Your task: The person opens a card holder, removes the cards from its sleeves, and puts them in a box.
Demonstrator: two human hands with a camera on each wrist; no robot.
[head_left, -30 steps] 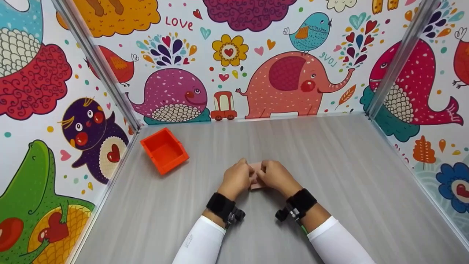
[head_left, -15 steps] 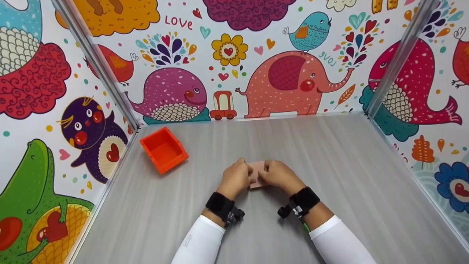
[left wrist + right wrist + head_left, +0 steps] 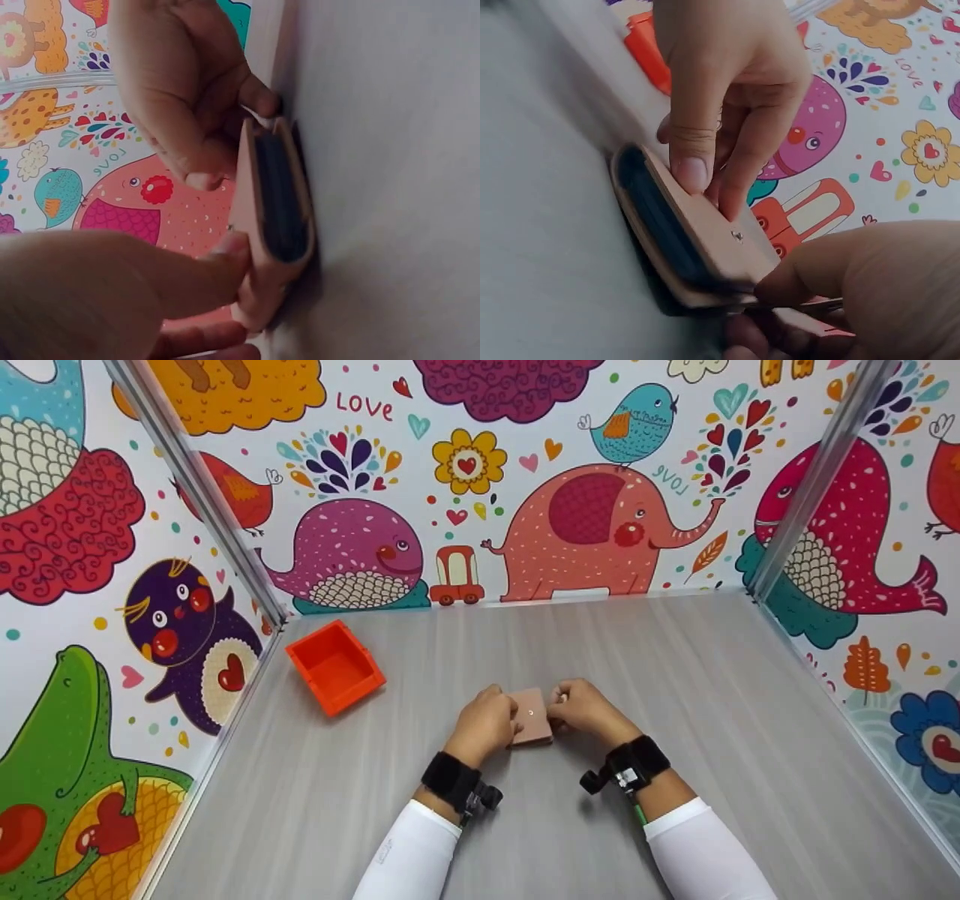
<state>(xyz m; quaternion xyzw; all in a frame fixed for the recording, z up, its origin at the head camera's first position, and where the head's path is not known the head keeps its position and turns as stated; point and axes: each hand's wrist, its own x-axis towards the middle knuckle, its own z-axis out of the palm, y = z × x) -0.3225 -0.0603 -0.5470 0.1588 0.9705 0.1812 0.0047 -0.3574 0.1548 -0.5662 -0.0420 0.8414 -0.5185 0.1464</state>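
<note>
A small pale pink wallet (image 3: 533,720) lies near the table's middle, a metal snap stud (image 3: 737,236) on its upper face. Its dark blue inside (image 3: 279,199) shows along the edge. My left hand (image 3: 484,721) grips the wallet's left side, thumb pressed on the upper face in the right wrist view. At the right edge is my right hand (image 3: 589,711), fingers curled. In the right wrist view, its thumb and fingers pinch a thin strip at the wallet's edge. The underside of the wallet is hidden.
An orange-red open box (image 3: 335,668) stands at the back left of the grey table (image 3: 675,675). Printed cartoon walls (image 3: 465,510) close in the back and both sides, with metal posts (image 3: 802,502) at the corners.
My right hand has moved right, from over the wallet's upper face to its right edge, uncovering the face and snap stud. The left hand keeps its grip in the same place.
</note>
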